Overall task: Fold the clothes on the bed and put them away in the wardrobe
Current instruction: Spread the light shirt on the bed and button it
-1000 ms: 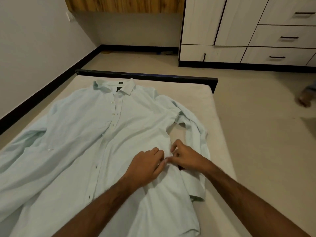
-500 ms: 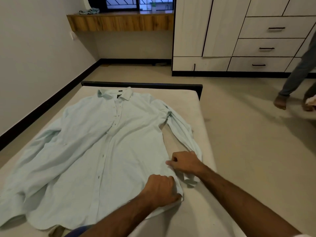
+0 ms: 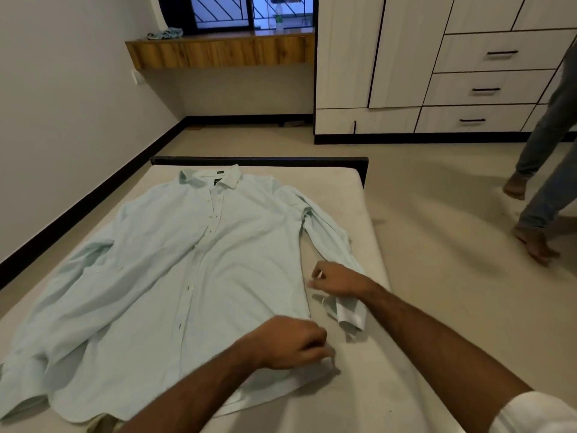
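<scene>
Hands first: left hand (image 3: 292, 342) pinches the shirt (image 3: 175, 270) hem at 5 o'clock; right hand (image 3: 338, 279), fingers curled, seems to pinch its side seam. Shirt lies flat on the bed (image 3: 374, 385), buttons up. Smoothing step; folding likely follows.

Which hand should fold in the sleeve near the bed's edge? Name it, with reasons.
Right. The right hand is already at that sleeve, near its cuff. The left hand is busy gripping the shirt by its hem corner.
</scene>
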A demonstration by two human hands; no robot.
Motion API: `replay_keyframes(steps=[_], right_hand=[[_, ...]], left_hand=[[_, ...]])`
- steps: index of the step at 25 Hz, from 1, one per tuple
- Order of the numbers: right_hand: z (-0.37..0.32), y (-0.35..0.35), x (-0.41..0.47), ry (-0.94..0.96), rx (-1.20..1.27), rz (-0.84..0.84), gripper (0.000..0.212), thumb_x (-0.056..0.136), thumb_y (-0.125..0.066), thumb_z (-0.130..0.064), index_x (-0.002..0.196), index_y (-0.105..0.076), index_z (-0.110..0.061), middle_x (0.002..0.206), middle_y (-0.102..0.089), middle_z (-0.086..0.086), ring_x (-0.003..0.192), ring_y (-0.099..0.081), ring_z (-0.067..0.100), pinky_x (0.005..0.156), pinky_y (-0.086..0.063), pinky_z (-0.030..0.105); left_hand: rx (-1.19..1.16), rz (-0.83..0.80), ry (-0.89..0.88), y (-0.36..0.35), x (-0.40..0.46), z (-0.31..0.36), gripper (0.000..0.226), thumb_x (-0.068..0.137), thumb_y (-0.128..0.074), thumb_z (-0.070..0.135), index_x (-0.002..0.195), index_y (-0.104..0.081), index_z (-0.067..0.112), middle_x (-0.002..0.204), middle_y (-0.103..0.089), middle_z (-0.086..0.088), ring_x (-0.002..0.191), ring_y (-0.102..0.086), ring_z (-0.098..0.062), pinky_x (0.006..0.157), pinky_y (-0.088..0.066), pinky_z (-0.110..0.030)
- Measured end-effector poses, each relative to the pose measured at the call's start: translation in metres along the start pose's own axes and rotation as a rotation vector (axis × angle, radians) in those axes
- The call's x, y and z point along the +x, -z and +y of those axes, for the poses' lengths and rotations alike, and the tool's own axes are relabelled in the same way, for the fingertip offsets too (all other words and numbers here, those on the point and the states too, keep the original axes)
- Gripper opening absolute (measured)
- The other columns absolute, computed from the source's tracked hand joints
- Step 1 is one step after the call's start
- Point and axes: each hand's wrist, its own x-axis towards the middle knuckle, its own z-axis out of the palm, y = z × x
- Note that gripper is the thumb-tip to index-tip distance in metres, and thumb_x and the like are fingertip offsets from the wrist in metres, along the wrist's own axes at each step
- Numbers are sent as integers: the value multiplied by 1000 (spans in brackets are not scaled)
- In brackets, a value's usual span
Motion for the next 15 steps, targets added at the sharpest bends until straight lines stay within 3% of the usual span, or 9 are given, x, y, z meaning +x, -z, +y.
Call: replay_keyframes(steps=[4,6,9,11,13,15], right_hand=[[-1,5,48,41,20,137,56,95,-63,-23,144,-42,-9,140,-49,16,128,-51,28,104,-40,35],[1,8,84,56,-37,195,62,94,-60,-20,150,-36,-13,145,-46,16,132,-45,31,108,-35,36],[-5,18,136,101,11,565,50,90,-52,-3,139,-51,-13,133,-51,14,119,-50,34,100,-41,40],[-15,44,174,115,-140,806,41,84,-52,1,121,-60,-15,117,-54,9,107,-52,33,90,-40,38],[-20,77,221,67,-185,775,36,88,-54,-9,122,-60,-19,122,-56,4,113,-51,28,95,-38,38],[-23,104,270,-65,47,545,42,97,-54,-34,135,-52,-17,136,-54,5,120,-51,26,100,-42,39]], left_hand=[[62,308,134,7,5,-75,22,101,-40,42,106,-56,27,106,-56,7,92,-52,-12,82,-43,-34],[152,375,297,4,7,-131,29,97,-39,45,117,-54,30,120,-54,8,106,-53,-15,88,-43,-36],[235,451,448,5,15,-203,48,92,-32,52,128,-53,27,136,-52,4,123,-53,-22,97,-45,-43],[258,416,495,12,28,-241,51,94,-26,54,132,-49,29,143,-47,4,133,-45,-21,107,-39,-48],[259,391,496,20,46,-275,51,95,-21,57,133,-45,32,147,-42,6,138,-39,-18,112,-32,-49],[162,398,475,28,68,-304,54,96,-20,62,136,-41,32,151,-37,10,143,-32,-14,116,-25,-48]])
